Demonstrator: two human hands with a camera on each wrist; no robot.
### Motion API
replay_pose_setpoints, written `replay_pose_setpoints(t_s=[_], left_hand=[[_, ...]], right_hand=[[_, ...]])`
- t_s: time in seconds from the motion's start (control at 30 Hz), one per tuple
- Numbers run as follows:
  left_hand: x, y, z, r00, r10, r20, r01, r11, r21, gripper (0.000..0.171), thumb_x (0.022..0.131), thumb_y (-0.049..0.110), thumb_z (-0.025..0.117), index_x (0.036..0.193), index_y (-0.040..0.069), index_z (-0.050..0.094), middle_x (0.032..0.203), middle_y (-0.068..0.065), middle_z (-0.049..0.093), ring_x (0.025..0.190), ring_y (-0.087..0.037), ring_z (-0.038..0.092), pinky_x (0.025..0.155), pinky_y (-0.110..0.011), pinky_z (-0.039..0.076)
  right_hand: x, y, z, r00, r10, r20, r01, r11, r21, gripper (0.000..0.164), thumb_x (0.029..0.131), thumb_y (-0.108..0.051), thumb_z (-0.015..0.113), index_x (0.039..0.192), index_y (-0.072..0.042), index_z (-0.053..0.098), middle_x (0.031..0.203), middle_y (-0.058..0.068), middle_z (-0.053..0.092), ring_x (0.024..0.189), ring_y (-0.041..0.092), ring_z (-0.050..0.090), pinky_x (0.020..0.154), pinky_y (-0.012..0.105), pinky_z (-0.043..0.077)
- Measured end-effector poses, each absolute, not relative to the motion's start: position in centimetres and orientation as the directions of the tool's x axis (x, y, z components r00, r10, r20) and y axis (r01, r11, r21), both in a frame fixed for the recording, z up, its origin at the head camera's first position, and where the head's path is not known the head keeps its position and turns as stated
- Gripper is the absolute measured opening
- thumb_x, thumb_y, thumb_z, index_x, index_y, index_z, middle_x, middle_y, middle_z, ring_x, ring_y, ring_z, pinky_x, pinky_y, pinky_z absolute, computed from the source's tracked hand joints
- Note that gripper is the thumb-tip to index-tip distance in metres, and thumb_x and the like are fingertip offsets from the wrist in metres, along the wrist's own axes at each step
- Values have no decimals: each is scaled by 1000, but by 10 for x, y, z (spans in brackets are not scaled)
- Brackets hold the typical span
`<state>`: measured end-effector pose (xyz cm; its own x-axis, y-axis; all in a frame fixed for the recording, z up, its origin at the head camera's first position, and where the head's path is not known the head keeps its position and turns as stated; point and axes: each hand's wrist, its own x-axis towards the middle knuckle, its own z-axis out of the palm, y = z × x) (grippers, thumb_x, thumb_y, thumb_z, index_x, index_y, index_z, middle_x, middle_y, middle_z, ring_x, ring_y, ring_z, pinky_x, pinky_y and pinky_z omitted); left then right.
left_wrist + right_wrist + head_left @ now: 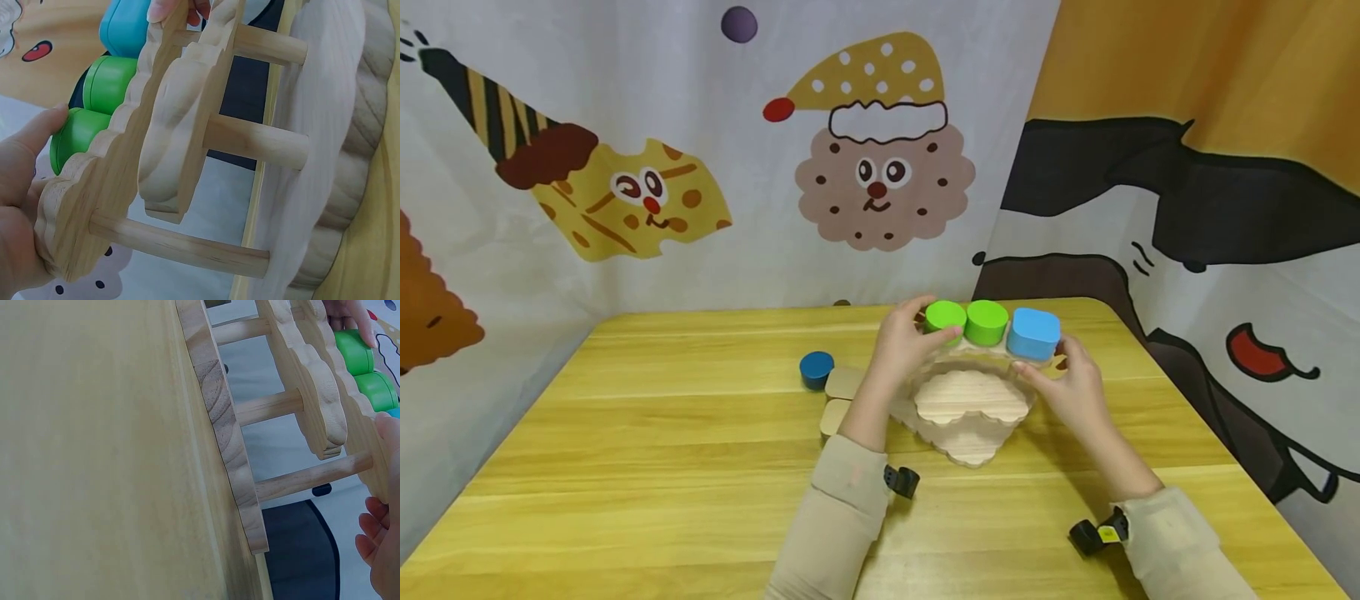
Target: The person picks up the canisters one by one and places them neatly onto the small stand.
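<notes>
A wooden stand [973, 396] with scalloped tiers on round posts [256, 144] rises from the table. Along its top tier [115, 187] sit two green round blocks [945, 318] [987, 323] and a light blue rounded block [1035, 333]. My left hand [901, 340] grips the tier's left end, its thumb against the outer green block. At the other end, beside the blue block, my right hand [1075, 390] holds the tier with its thumb on top and fingers curled below. The left fingers are partly hidden behind the tier.
A dark blue round block [816, 370] and two pale wood-coloured pieces [844, 382] [833, 415] lie left of the stand, partly behind my left forearm. The wooden table [662, 467] ends at a printed curtain [700, 100] at the back.
</notes>
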<state>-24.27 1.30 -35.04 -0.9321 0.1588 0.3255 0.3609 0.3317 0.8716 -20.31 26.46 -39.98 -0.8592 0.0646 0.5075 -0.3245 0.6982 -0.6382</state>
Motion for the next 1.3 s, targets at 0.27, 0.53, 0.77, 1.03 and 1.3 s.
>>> replay_pose_setpoints(t_s=[0.27, 0.53, 0.77, 1.03, 1.3], left_hand=[[-242, 13, -348, -940, 166, 298, 339, 336, 879, 63, 81, 29, 79, 133, 2, 54, 116, -9, 60, 99, -18, 58, 80, -27, 50], [-237, 5, -341, -936, 205, 285, 330, 237, 914, 74, 80, 33, 79, 142, 7, 45, 135, -11, 48, 118, -24, 51, 90, -29, 48], [-220, -13, -328, -914, 215, 344, 389, 232, 891, 72, 80, 36, 78, 141, 13, 47, 135, -4, 48, 124, -24, 43, 94, -38, 46], [-207, -42, -323, -890, 248, 383, 446, 290, 847, 64, 82, 30, 78, 138, 18, 51, 130, 1, 55, 117, -12, 44, 99, -40, 36], [-208, -79, -335, -870, 267, 414, 479, 262, 838, 59, 82, 20, 78, 135, 13, 53, 124, -2, 59, 114, -19, 50, 95, -44, 37]], right_hand=[[-204, 265, -400, -859, 65, 507, -325, 695, -641, 59, 79, -21, 80, 120, 9, 50, 101, 20, 55, 92, 31, 48, 74, 39, 37], [-203, 264, -400, -857, 70, 511, -324, 697, -639, 59, 79, -21, 80, 120, 10, 50, 101, 21, 55, 92, 32, 48, 74, 39, 38], [-203, 265, -399, -857, 69, 511, -324, 699, -637, 60, 79, -20, 80, 121, 10, 50, 100, 19, 55, 91, 31, 48, 73, 38, 37], [-202, 264, -399, -866, 64, 496, -317, 697, -643, 61, 80, -23, 80, 122, 9, 50, 101, 19, 54, 92, 31, 47, 73, 39, 38], [-203, 266, -400, -860, 68, 505, -323, 695, -643, 61, 79, -22, 80, 122, 10, 50, 101, 20, 55, 92, 30, 47, 75, 40, 38]])
